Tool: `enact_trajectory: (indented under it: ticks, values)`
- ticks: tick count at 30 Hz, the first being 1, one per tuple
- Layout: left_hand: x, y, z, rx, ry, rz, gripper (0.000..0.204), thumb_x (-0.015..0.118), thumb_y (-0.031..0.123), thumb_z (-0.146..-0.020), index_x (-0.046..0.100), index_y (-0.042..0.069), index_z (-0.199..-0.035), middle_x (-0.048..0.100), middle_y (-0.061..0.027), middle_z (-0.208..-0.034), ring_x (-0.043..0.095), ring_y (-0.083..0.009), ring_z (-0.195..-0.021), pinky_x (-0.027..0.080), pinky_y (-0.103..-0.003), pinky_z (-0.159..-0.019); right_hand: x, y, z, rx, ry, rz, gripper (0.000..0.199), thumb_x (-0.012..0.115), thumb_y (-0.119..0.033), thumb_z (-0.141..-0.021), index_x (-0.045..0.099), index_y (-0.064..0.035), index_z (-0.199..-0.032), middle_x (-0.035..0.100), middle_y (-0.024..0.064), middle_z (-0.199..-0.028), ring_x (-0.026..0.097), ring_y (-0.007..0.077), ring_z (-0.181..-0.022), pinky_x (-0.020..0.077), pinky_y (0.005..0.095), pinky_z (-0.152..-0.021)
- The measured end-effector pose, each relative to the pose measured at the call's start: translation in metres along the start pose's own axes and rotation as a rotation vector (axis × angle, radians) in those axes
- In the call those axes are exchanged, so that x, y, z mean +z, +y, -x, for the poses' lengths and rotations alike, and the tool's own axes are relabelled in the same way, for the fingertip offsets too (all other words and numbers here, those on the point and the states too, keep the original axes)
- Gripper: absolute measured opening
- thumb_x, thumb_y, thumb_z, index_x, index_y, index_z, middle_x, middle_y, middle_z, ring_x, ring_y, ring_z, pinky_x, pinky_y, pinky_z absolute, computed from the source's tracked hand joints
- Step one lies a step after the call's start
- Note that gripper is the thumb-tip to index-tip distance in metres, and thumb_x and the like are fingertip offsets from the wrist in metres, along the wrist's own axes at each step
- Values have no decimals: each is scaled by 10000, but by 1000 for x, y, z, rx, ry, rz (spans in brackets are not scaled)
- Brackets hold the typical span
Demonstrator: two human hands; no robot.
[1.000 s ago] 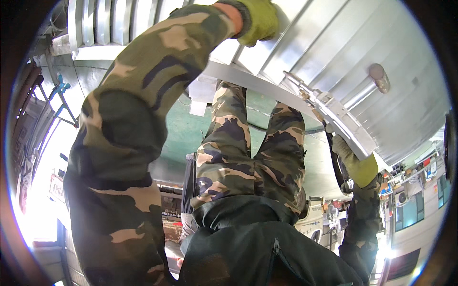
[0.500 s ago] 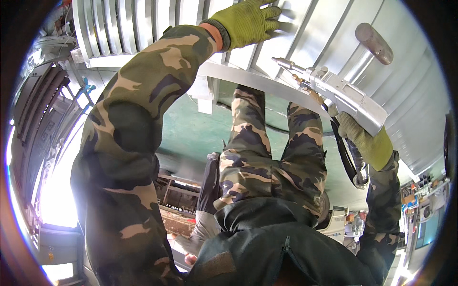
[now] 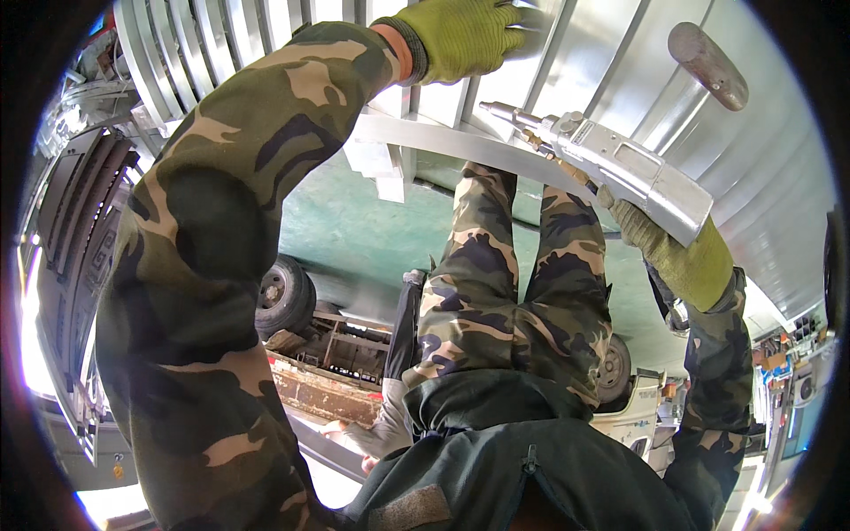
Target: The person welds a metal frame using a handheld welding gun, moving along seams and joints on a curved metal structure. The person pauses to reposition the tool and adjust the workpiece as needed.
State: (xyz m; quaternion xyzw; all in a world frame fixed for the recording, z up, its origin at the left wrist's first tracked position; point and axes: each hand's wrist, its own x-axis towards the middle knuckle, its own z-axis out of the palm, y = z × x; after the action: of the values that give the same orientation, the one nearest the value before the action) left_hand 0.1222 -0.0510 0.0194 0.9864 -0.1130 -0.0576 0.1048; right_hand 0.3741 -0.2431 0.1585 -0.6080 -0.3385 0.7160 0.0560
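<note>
My left hand (image 3: 465, 40), in a yellow-green glove, reaches over the silver metal slats (image 3: 575, 53), fingers stretched out and blurred at the tips. Nothing shows in it. My right hand (image 3: 695, 261), gloved alike, is closed round the rear of a silver air tool (image 3: 633, 173) with a narrow nose and brass fittings. That nose points left, over the front rail (image 3: 443, 137) below the slats. Beyond the tool lies a T-shaped piece with a rounded grey-brown head (image 3: 708, 66) and a shiny shaft; its lower end is hidden by the tool.
Below the rail are my legs in camouflage trousers (image 3: 478, 265) and the green floor (image 3: 354, 230). A wheel (image 3: 283, 296) and a rusty vehicle frame (image 3: 341, 354) show at lower left. Another person's grey sleeve (image 3: 390, 420) is near them. Cluttered shelves (image 3: 788, 354) stand at right.
The air tool's nose has swung left along the rail, still in my right hand. My left hand has shifted slightly upward over the slats. The whole view has tilted a little, revealing the wheel.
</note>
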Motion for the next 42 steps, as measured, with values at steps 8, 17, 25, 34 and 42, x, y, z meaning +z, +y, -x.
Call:
enact_trajectory:
  ticks: [8,17,25,34,42]
  values:
    - [3,-2,-11,25,-86,60,310,578,185,-887,708,5,-1102,672,-84,-1127,605,-285,-1157,370,-500,-1171,2,3,-6,3,36,-44,404,744,-361,-965,719,-57,-1231,759,108,-974,729,223,-821,566,341,-697]
    - [14,0,-11,-71,-59,63,305,552,211,-944,685,50,-1165,687,-76,-1154,598,-273,-1182,372,-476,-1148,6,-9,-8,-162,-20,111,361,671,-297,-1035,667,-3,-1245,664,22,-870,607,127,-713,515,301,-648]
    - [23,1,-16,-83,-14,125,279,567,214,-926,696,64,-1123,696,-84,-1131,594,-275,-1180,383,-457,-1117,7,-16,-13,7,-128,88,320,652,-202,-1015,703,-233,-1329,706,74,-1263,712,266,-1063,585,404,-844]
    - [31,4,-16,-91,51,63,253,578,214,-889,696,81,-1068,694,-77,-1111,605,-285,-1141,409,-457,-1071,13,-29,-15,-5,-40,120,406,702,-329,-1000,684,-43,-1287,749,135,-1088,717,252,-995,565,365,-828]
    - [36,2,-17,-95,150,55,251,564,208,-891,707,89,-1059,695,-84,-1118,617,-280,-1126,415,-450,-1055,28,-36,-36,-181,29,303,429,704,-372,-996,682,-21,-1241,753,153,-1041,735,286,-899,578,385,-764]
